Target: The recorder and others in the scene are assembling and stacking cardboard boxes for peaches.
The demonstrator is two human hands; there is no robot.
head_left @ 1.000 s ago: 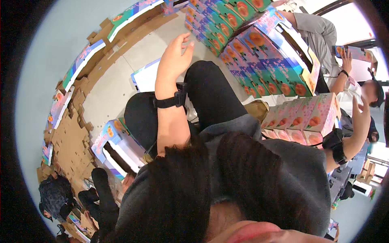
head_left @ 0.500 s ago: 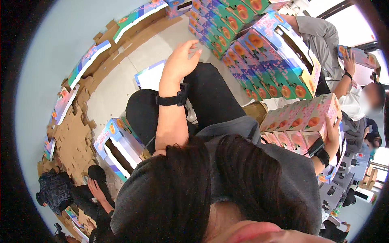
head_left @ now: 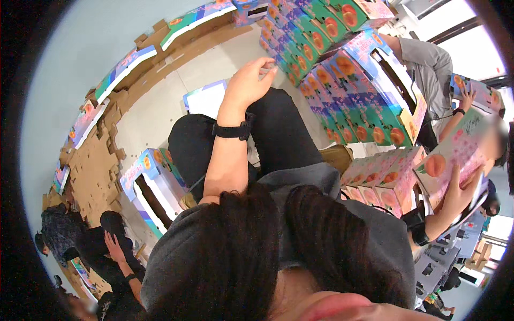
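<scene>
My left hand [head_left: 247,84] hangs over my knee [head_left: 278,123], fingers loosely curled, empty, near the stack [head_left: 321,64]. My right hand [head_left: 455,195] grips a pink box [head_left: 452,155].

Wore a black wristband [head_left: 233,130] on the left hand [head_left: 247,81], black trousers [head_left: 278,134] and a grey top [head_left: 369,241], with dark hair [head_left: 251,257] in the foreground. Held in the right hand [head_left: 455,193] a pink flat carton [head_left: 455,155] printed with an orange peach and green leaf, near pink boxes [head_left: 377,179] showing the same fruit and stacked boxes [head_left: 342,69] in green, blue and purple with orange peaches. Lay on a pale beige floor [head_left: 160,107]: plain brown cardboard sheets [head_left: 93,166], a blue-edged open box [head_left: 147,184] with peach print, and a white, blue-bordered flat sheet [head_left: 206,99]
</scene>
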